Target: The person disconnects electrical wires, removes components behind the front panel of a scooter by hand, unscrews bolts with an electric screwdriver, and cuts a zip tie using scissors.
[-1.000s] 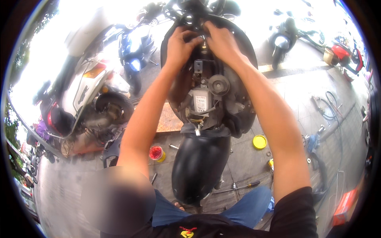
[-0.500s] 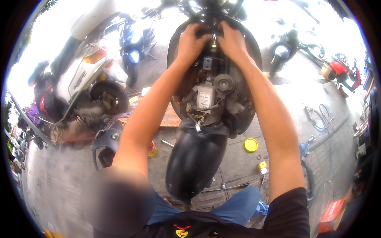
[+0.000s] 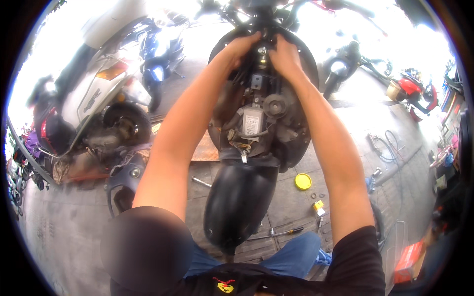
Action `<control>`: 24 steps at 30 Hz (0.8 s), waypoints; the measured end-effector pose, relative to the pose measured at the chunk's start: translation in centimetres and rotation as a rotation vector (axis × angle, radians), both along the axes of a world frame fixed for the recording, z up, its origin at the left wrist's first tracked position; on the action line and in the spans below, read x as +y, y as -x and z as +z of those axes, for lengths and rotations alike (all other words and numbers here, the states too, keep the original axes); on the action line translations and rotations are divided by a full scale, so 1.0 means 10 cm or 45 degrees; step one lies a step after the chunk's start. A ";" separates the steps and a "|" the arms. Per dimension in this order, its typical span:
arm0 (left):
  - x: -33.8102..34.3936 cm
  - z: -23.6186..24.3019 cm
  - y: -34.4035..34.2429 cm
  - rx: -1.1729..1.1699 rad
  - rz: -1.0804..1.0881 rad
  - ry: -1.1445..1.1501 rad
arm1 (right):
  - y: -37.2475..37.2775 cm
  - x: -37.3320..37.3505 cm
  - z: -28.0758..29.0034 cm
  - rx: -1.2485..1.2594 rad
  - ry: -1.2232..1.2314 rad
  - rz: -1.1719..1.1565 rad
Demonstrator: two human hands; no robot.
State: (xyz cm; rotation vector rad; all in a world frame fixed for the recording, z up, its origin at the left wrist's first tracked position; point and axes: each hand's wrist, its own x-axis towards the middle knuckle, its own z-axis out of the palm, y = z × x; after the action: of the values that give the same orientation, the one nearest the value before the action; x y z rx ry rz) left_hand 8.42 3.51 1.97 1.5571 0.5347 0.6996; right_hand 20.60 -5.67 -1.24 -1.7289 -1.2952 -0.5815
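Observation:
In front of me stands a partly stripped scooter front, with a rounded black panel (image 3: pixel 308 74) and a black fender (image 3: pixel 241 197). Near the top of the panel, my left hand (image 3: pixel 241 48) reaches in beside the dark steering column, its thumb pointing inward. My right hand (image 3: pixel 286 55) is on the column's other side, fingers bent inward. What the fingertips hold is hidden against the dark parts. A metal fitting (image 3: pixel 262 51) sits between the hands. Lower down are a round horn (image 3: pixel 275 106), a labelled grey box (image 3: pixel 253 121) and a loose white connector (image 3: pixel 244 158).
On the paving lie a yellow lid (image 3: pixel 302 181), a ratchet wrench (image 3: pixel 272 232), a socket bar (image 3: pixel 201 182) and a yellow-white box (image 3: pixel 318 207). A white scooter (image 3: pixel 94 96) stands left. A coiled hose (image 3: pixel 390 148) and an orange box (image 3: pixel 409 262) are on the right.
Both hands have shifted slightly up the steering column. My left thumb has left the metal fitting's side and now points in above it. The view has moved slightly.

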 end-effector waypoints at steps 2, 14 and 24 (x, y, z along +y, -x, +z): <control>0.35 -0.08 -0.11 -0.206 -0.186 0.083 | 0.10 0.01 0.06 0.009 -0.008 0.049; 0.48 -0.13 -0.51 -0.405 -0.310 0.176 | 0.08 -0.09 0.05 0.052 0.012 0.039; 0.44 -0.16 -0.62 -0.547 -0.244 0.158 | 0.18 -0.11 -0.01 -0.093 -0.043 -0.065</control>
State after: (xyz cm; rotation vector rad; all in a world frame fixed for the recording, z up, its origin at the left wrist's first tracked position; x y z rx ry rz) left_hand 14.63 7.90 0.36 1.2730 0.1044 0.8086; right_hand 18.84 -6.80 -1.36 -1.7311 -1.2873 -0.6985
